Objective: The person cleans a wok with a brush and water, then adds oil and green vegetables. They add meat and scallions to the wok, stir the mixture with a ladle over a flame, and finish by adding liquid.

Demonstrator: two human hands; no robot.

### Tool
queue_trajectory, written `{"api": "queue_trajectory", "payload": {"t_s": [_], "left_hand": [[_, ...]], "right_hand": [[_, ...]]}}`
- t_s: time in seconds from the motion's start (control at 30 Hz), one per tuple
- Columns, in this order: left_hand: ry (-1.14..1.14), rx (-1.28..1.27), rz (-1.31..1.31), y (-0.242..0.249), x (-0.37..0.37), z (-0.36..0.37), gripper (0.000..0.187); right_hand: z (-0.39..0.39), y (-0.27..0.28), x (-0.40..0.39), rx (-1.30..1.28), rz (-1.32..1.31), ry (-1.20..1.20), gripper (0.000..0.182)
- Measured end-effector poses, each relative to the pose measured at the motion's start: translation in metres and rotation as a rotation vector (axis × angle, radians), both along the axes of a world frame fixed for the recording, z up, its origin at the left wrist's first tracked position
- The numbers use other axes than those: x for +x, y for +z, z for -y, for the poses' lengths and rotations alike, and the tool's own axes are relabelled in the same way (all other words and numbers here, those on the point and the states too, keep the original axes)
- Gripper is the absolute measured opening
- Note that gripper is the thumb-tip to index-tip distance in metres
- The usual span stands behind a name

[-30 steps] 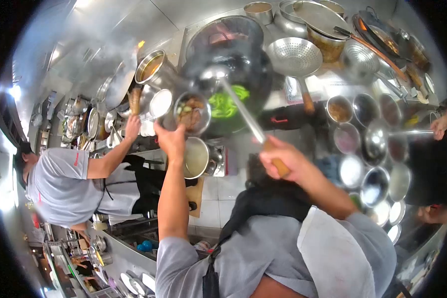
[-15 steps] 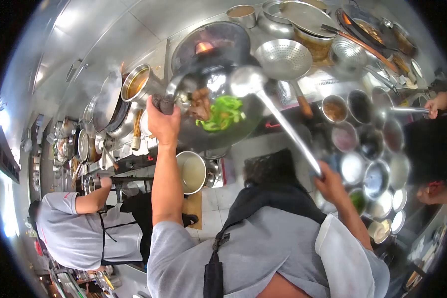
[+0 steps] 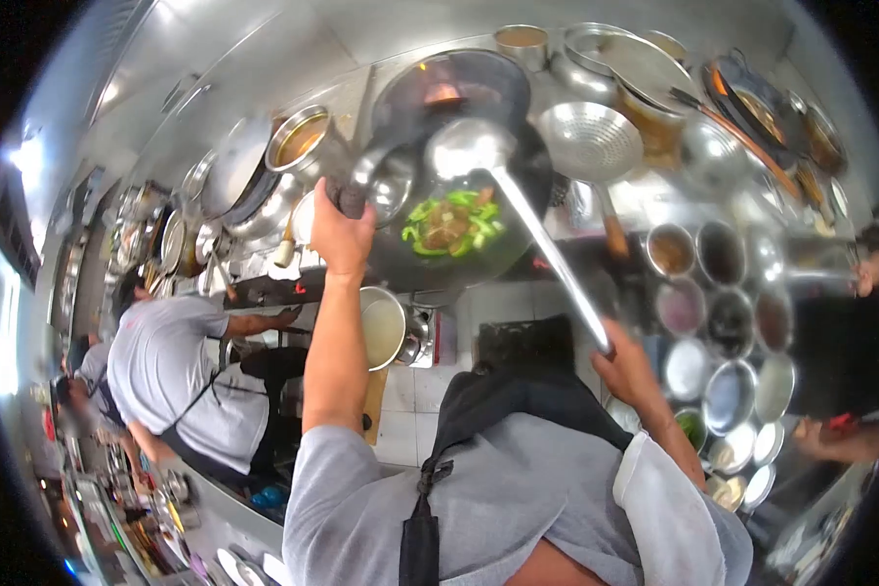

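My left hand (image 3: pixel 342 234) is closed around a dark, bunched cloth (image 3: pixel 346 198) at the left side of the wok (image 3: pixel 459 269). Whether a handle lies inside the cloth is hidden. Sliced green peppers (image 3: pixel 479 210) lie in the wok around a brown clump of meat-like pieces (image 3: pixel 447 230). My right hand (image 3: pixel 620 361) grips the end of a long-handled metal ladle (image 3: pixel 547 244). Its bowl (image 3: pixel 471 146) hangs over the far part of the wok, beyond the food, slightly blurred.
A burner ring (image 3: pixel 449 93) with flame stands behind the wok. A perforated strainer (image 3: pixel 591 142) rests to its right, a pot of amber liquid (image 3: pixel 300 139) to its left. Several ingredient bowls (image 3: pixel 687 366) stand at right, near another person's hand (image 3: pixel 867 273). A co-worker (image 3: pixel 186 361) stands at left.
The meat-like pieces have gone from beside the peppers to their middle. The ladle's bowl has moved left over the wok. At left, the co-worker has shifted posture and another person has come into view.
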State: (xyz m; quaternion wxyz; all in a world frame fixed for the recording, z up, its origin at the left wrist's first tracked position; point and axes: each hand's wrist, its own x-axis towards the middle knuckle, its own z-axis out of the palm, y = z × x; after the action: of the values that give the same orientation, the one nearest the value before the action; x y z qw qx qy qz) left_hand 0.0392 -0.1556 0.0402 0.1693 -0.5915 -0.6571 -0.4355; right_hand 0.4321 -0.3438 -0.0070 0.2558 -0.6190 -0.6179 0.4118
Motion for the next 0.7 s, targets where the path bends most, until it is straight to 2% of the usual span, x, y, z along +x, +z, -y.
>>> {"api": "queue_trajectory", "payload": {"t_s": [0.07, 0.13, 0.17, 0.2, 0.23, 0.27, 0.3, 0.33, 0.37, 0.4, 0.43, 0.47, 0.53, 0.6, 0.67, 0.7], "left_hand": [[0.105, 0.070, -0.008, -0.005, -0.006, 0.016, 0.075], [0.284, -0.064, 0.359, -0.003, -0.010, 0.046, 0.074], [0.306, -0.033, 0.520, -0.010, -0.018, 0.063, 0.074], [0.343, 0.056, 0.678, -0.017, -0.023, 0.084, 0.072], [0.335, 0.199, 0.664, -0.056, -0.053, 0.101, 0.070], [0.347, 0.235, 0.827, -0.064, -0.058, 0.131, 0.065], [0.365, 0.303, 1.022, -0.076, -0.063, 0.164, 0.060], [0.344, 0.313, 1.151, -0.100, -0.081, 0.204, 0.044], [0.332, 0.423, 1.208, -0.082, -0.058, 0.240, 0.028], [0.471, 0.459, 1.218, -0.090, -0.055, 0.282, 0.019], [0.717, 0.492, 1.312, -0.112, -0.062, 0.328, 0.021], [0.936, 0.532, 1.289, -0.137, -0.073, 0.381, 0.023], [1.040, 0.838, 1.473, -0.128, -0.048, 0.460, 0.028], [1.036, 1.113, 1.480, -0.142, -0.039, 0.540, 0.037], [1.407, 1.267, 1.368, -0.135, -0.024, 0.587, 0.046], [1.531, 1.270, 1.373, -0.147, -0.024, 0.618, 0.052]], "right_hand": [[-0.004, -0.001, 0.000, -0.012, -0.004, 0.044, 0.056], [-0.015, -0.011, -0.002, 0.084, -0.150, 0.084, 0.056], [-0.020, 0.000, -0.007, -0.139, -0.308, 0.040, 0.056], [-0.027, 0.003, -0.013, -0.140, -0.302, 0.100, 0.056], [-0.035, 0.006, -0.018, -0.204, -0.412, 0.110, 0.056], [-0.044, 0.008, -0.021, -0.272, -0.518, 0.113, 0.056], [-0.055, 0.003, -0.024, -0.239, -0.467, 0.170, 0.054], [-0.064, 0.004, -0.028, -0.242, -0.456, 0.214, 0.054], [-0.072, 0.005, -0.033, -0.249, -0.440, 0.189, 0.054], [-0.079, 0.005, -0.040, -0.259, -0.423, 0.164, 0.054], [-0.088, -0.001, -0.040, -0.293, -0.426, 0.179, 0.055], [-0.094, -0.004, -0.039, -0.296, -0.421, 0.224, 0.055], [-0.102, -0.008, -0.040, -0.330, -0.405, 0.226, 0.056], [-0.108, -0.006, -0.039, -0.294, -0.411, 0.240, 0.056], [-0.114, 0.000, -0.042, -0.300, -0.444, 0.210, 0.057], [-0.119, 0.002, -0.043, -0.261, -0.455, 0.218, 0.057]]}}
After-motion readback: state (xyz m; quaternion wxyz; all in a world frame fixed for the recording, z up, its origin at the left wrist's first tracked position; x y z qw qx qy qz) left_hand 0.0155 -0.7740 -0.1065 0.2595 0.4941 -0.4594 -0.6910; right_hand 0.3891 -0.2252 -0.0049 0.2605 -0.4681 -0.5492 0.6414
